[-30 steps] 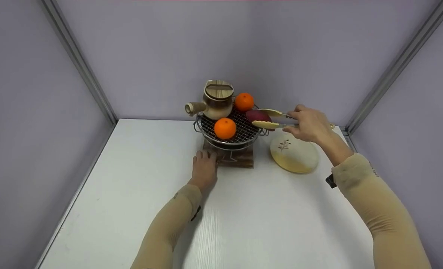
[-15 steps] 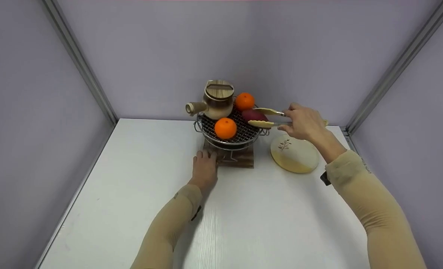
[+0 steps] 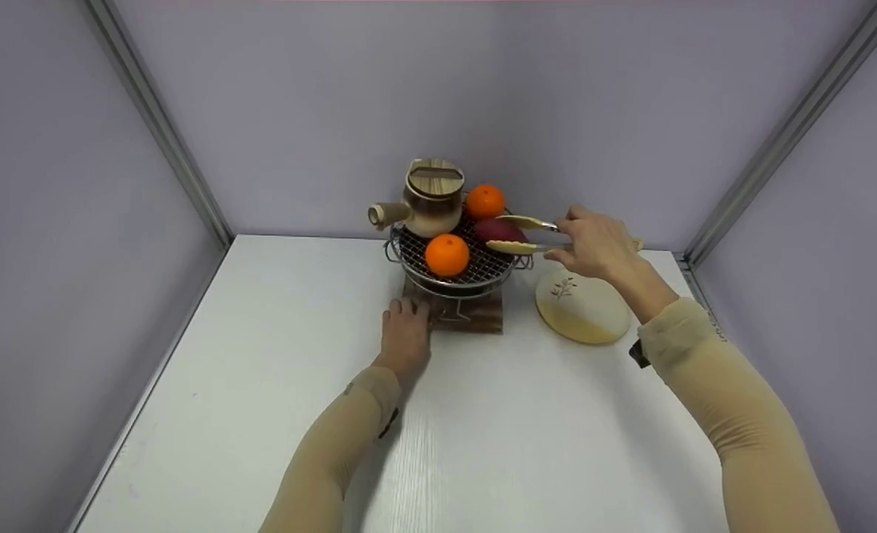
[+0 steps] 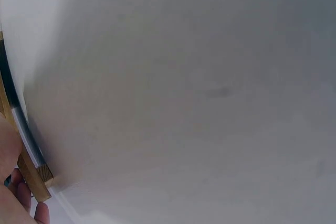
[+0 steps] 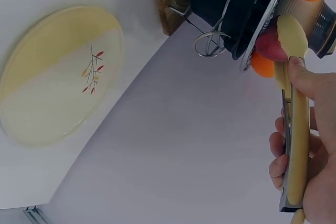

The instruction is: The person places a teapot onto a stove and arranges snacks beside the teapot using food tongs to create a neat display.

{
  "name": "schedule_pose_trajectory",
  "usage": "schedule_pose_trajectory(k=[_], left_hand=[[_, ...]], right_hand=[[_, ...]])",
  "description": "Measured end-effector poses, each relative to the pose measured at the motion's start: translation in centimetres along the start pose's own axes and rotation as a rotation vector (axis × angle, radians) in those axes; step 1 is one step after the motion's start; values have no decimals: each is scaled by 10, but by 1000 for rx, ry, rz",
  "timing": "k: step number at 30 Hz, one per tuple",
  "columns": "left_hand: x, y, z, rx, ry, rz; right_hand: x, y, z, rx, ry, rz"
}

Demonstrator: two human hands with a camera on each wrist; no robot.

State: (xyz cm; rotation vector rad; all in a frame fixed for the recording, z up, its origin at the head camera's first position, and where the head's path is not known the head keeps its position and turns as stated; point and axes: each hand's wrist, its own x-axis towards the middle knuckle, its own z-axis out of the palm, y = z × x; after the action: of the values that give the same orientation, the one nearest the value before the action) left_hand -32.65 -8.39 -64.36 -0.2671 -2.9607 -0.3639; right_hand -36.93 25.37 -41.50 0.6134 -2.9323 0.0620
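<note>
My right hand [image 3: 593, 243] grips a pair of tongs [image 5: 299, 145] with pale yellow scalloped tips. The tips lie on either side of a dark red sweet potato [image 3: 499, 230], at the right side of a round wire grill rack [image 3: 474, 260]. In the right wrist view the sweet potato [image 5: 270, 44] shows at the rack's edge, partly behind one tip. My left hand [image 3: 405, 337] holds the left edge of the wooden base [image 3: 486, 317] under the grill; its fingers curl at the wood [image 4: 34, 182] in the left wrist view.
On the rack stand a brown-and-cream teapot [image 3: 433, 203] with a wooden lid and side handle, an orange [image 3: 447, 255] in front, and another orange [image 3: 485, 202] behind. A cream and yellow plate [image 3: 582, 307] lies right of the grill. Walls [image 3: 320, 111] enclose the white table [image 3: 297, 296].
My right hand has moved left with the tongs, and the sweet potato has shifted left with them, farther onto the rack. The left hand stays at the base.
</note>
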Motion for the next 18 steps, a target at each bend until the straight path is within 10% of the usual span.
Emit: schedule_pose_trajectory(k=[18], left_hand=[[1, 0, 0, 5, -20, -12]], right_hand=[[-1, -3, 8, 37, 11, -8]])
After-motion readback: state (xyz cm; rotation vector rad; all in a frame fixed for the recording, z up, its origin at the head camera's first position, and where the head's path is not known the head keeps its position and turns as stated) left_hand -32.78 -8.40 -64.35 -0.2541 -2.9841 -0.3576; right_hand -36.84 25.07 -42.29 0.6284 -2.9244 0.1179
